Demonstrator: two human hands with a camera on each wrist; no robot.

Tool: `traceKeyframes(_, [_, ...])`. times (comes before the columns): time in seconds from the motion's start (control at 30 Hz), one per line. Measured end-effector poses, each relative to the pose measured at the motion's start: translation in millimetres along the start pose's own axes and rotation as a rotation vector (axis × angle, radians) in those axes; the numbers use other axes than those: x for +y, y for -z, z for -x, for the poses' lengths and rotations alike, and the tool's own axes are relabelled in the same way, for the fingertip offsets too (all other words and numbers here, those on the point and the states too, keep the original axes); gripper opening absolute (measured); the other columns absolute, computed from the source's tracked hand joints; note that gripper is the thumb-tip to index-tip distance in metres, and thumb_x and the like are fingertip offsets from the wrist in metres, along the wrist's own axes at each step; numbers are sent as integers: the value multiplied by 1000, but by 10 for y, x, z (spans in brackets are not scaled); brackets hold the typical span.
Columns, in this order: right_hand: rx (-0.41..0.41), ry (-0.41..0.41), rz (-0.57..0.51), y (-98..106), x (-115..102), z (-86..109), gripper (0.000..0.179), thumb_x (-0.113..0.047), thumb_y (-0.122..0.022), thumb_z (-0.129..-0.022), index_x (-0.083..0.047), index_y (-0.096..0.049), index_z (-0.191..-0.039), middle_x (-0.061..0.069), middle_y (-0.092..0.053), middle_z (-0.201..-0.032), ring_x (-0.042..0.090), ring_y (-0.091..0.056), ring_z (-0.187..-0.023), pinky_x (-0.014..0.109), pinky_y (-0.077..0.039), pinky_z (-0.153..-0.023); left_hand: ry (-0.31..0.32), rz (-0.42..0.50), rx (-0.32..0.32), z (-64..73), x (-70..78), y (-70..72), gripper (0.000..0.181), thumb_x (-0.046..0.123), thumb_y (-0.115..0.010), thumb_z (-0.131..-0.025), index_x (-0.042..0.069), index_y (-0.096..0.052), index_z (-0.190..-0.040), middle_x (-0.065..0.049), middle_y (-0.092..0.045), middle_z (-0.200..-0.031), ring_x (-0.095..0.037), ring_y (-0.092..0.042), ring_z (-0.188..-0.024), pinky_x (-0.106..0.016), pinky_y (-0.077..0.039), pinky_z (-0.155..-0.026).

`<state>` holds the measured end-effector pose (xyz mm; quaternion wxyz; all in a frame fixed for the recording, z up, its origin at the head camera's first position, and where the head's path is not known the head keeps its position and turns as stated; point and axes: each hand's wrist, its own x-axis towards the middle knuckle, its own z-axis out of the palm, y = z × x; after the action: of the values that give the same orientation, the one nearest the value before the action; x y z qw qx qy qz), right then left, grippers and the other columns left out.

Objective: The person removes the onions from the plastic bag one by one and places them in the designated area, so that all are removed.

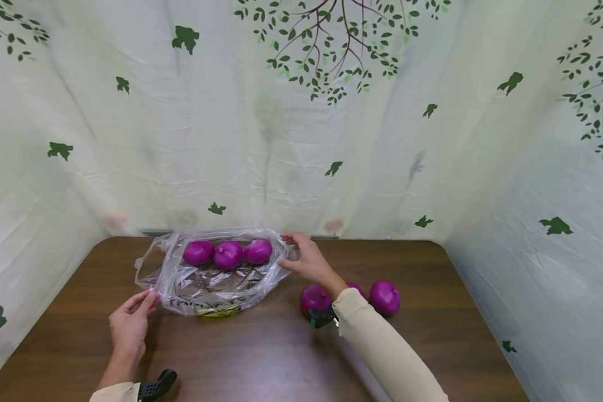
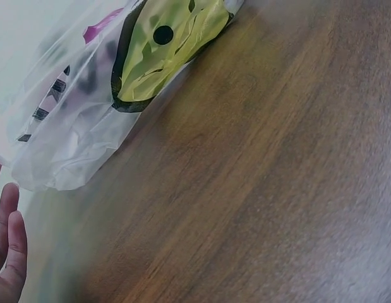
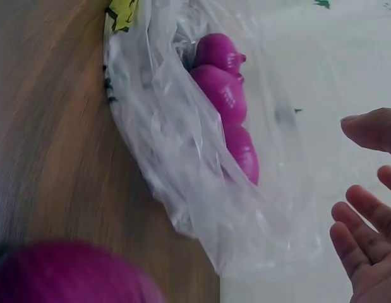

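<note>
A clear plastic bag (image 1: pixel 168 290) lies on the table with its mouth spread wide. Inside, three red onions (image 1: pixel 228 255) sit in a row along the far side. At the bag's near left corner, my left hand (image 1: pixel 129 324) pinches the plastic between thumb and fingertips. My right hand (image 1: pixel 306 259) is beside the bag's right end, thumb and fingers spread apart around that edge. In the right wrist view, those fingers (image 3: pixel 362 243) are extended and hold nothing. Yellow and black print (image 2: pixel 173 50) shows on the bag's near side.
Right of the bag, under my right forearm, a red onion (image 1: pixel 315 298) and another red onion (image 1: pixel 384 298) rest on the brown wooden table (image 1: pixel 261 357). One more between them is mostly hidden by the wrist. A leaf-patterned white curtain (image 1: pixel 291 139) surrounds the table's back and sides.
</note>
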<state>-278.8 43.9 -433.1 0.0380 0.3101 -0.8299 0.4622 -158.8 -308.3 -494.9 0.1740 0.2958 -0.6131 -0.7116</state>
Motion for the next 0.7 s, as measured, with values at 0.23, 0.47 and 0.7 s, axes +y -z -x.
traceKeyframes(0.23, [-82, -34, -33, -232, 8, -171, 56, -7, -75, -81, 5, -49, -129, 24, -57, -124, 37, -54, -115, 40, -45, -99, -3, 28, 18, -2, -10, 1, 6, 21, -72, -87, 23, -75, -82, 16, -69, -68, -1, -66, -65, -12, -51, -64])
traceKeyframes(0.47, [-62, -89, -102, -431, 71, -267, 56, -6, -75, -82, 6, -48, -130, 25, -54, -127, 39, -51, -118, 47, -42, -102, -20, -12, 0, -8, -9, -13, 7, 22, -71, -88, 26, -73, -82, 17, -68, -68, 1, -65, -67, -12, -51, -64])
traceKeyframes(0.7, [-17, -150, -89, -574, 131, -341, 59, -9, -77, -82, 4, -48, -132, 21, -54, -130, 38, -53, -118, 47, -45, -99, -27, -15, 6, -36, -8, -32, 10, 21, -71, -88, 26, -73, -79, 17, -68, -67, 1, -65, -65, -13, -50, -62])
